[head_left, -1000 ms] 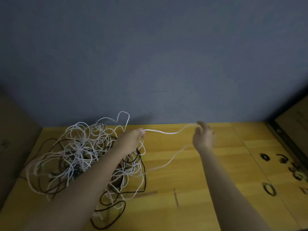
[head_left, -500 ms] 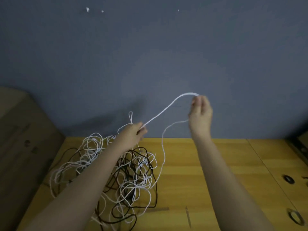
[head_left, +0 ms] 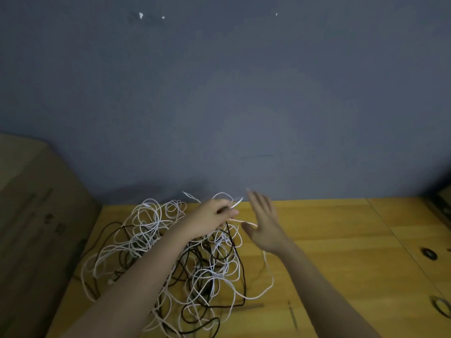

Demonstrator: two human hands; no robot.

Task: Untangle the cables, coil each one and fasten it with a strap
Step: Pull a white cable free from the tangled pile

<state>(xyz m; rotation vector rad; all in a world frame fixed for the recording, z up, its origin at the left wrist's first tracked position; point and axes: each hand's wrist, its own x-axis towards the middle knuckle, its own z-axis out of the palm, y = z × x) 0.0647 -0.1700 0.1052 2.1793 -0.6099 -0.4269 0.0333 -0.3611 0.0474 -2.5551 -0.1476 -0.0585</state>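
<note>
A tangle of white cable [head_left: 146, 230] and black cable [head_left: 241, 284] lies heaped on the left half of the yellow wooden table [head_left: 341, 240]. My left hand [head_left: 210, 218] hovers over the heap's far side and pinches a white strand that sticks out to the right past its fingertips. My right hand [head_left: 264, 223] is just to the right of it, fingers straight and spread, holding nothing. A loose white loop [head_left: 266, 286] trails across the table below my right wrist.
A blue-grey wall [head_left: 219, 106] rises directly behind the table. A brown cardboard box [head_left: 31, 228] stands against the table's left side. Dark ring-shaped straps [head_left: 428, 253] lie near the right edge, with another strap [head_left: 441, 309] lower down.
My right hand let go of the white strand it held high and dropped to table level next to my left hand. The strand went slack. My left hand still pinches it.
</note>
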